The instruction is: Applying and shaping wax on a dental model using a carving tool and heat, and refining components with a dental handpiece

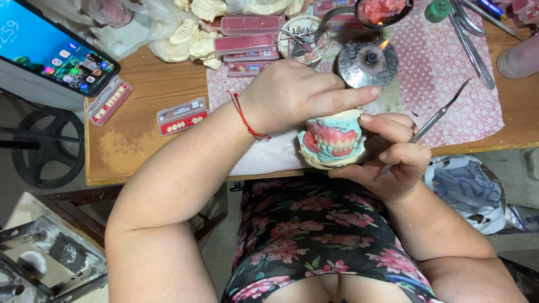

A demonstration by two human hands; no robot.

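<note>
Both hands hold a denture model (332, 141) over the table (146, 90) edge: left hand (292, 92) closed over its top, right hand (393, 160) gripping a metal tool (435, 119) pointing toward 2 o'clock.

A dental workshop: tooth trays (247, 44), plaster casts (185, 42), burner (368, 60).

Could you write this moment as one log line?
left hand: grip on denture model | right hand: holds metal carving tool | burner: lit
</note>
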